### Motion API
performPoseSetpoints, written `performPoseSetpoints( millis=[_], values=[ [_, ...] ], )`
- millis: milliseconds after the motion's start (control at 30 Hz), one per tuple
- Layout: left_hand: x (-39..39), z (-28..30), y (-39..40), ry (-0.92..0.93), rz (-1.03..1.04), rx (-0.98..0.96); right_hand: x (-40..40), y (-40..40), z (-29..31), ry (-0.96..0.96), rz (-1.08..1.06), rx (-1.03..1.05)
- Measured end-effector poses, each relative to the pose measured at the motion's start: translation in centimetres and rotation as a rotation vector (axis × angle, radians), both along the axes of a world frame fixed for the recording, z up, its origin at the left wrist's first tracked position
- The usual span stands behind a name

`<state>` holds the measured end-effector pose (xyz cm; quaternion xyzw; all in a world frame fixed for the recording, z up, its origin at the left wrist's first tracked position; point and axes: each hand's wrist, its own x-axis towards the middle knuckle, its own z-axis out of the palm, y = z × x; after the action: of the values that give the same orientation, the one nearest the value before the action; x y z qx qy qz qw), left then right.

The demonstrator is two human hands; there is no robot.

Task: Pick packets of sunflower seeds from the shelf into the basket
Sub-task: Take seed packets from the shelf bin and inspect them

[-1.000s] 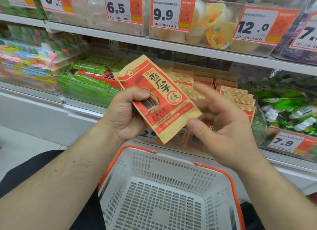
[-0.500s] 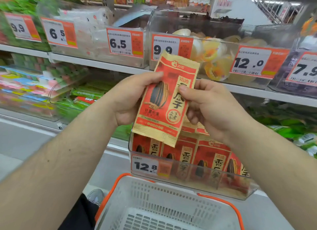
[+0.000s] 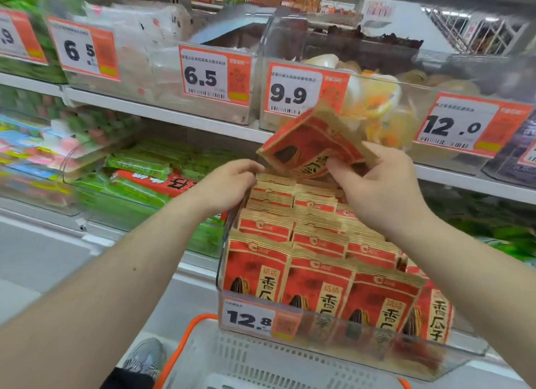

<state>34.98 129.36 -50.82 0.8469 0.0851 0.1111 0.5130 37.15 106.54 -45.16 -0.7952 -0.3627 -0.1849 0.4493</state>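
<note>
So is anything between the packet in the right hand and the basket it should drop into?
Yes. The right hand holds the sunflower seed packet above the clear bin of packets, whose front overhangs the basket. The packet must come forward past the bin first.

I'm looking at a shop: price tags (image 3: 214, 77) are fronting clear bins (image 3: 452, 356) of packaged snacks (rows of shelves (image 3: 162, 110)).

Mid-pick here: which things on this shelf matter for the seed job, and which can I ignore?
Job:
- held seed packet, pinched by right hand
- left hand, reaching to the back packets
- seed packets in clear bin
- white basket below

Ignore:
- green packs
- jelly cups
- price tags, e.g. 6.5
</note>
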Motion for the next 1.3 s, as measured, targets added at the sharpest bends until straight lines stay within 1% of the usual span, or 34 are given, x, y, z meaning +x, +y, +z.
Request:
performPoseSetpoints(
  millis=[67, 133, 167, 233, 367, 467, 533, 600, 700, 767, 833, 900, 1000, 1167, 1233, 1300],
  values=[
    [1.3, -0.2, 0.5, 0.048, -0.054, 0.059, 1.0, 0.0, -0.6, -0.106, 0.006, -0.086],
    [2.4, 0.2, 0.5, 0.089, -0.064, 0.193, 2.1, -0.1, -1.2, -0.178, -0.027, -0.142],
    [3.0, 0.3, 0.5, 0.104, -0.047, 0.241, 2.6, -0.1, -1.5, -0.191, -0.039, -0.163],
    [4.3, 0.5, 0.4, 0.121, -0.038, 0.260, 3.1, -0.2, -1.9, -0.212, -0.028, -0.210],
    [5.7, 0.4, 0.1, 0.196, -0.103, 0.305, 3.7, -0.4, -2.2, -0.214, -0.032, -0.292],
    [5.1, 0.4, 0.2, 0.165, -0.118, 0.362, 3.8, -0.3, -2.2, -0.203, -0.070, -0.347],
    [4.1, 0.2, 0.6, 0.162, -0.136, 0.375, 3.8, -0.1, -2.3, -0.211, -0.081, -0.356],
    [2.8, 0.0, 0.9, 0.167, -0.161, 0.374, 3.5, 0.3, -2.3, -0.230, -0.093, -0.319],
    [1.1, -0.3, 0.8, 0.209, -0.159, 0.465, 2.6, 0.6, -2.2, -0.307, -0.090, -0.239],
    [0.0, -0.1, 0.6, 0.231, -0.165, 0.493, 2.2, 0.7, -2.0, -0.330, -0.083, -0.255],
    [-1.1, 0.1, 0.4, 0.224, -0.183, 0.453, 2.3, 0.9, -2.0, -0.323, -0.065, -0.317],
    [-2.0, 0.1, 0.2, 0.217, -0.200, 0.435, 2.9, 1.4, -2.2, -0.246, -0.082, -0.428],
    [-3.0, 0.0, 0.0, 0.207, -0.219, 0.461, 3.8, 2.8, -2.4, -0.147, -0.084, -0.577],
    [-3.4, -1.1, 0.1, 0.104, -0.234, 0.558, 4.4, 5.1, -2.7, -0.137, -0.057, -0.611],
    [-3.5, -1.5, 0.0, 0.064, -0.224, 0.540, 5.1, 5.2, -3.1, -0.131, -0.069, -0.632],
    [-3.6, -1.8, 0.0, 0.058, -0.213, 0.495, 6.0, 5.4, -3.5, -0.053, -0.078, -0.693]
  ],
)
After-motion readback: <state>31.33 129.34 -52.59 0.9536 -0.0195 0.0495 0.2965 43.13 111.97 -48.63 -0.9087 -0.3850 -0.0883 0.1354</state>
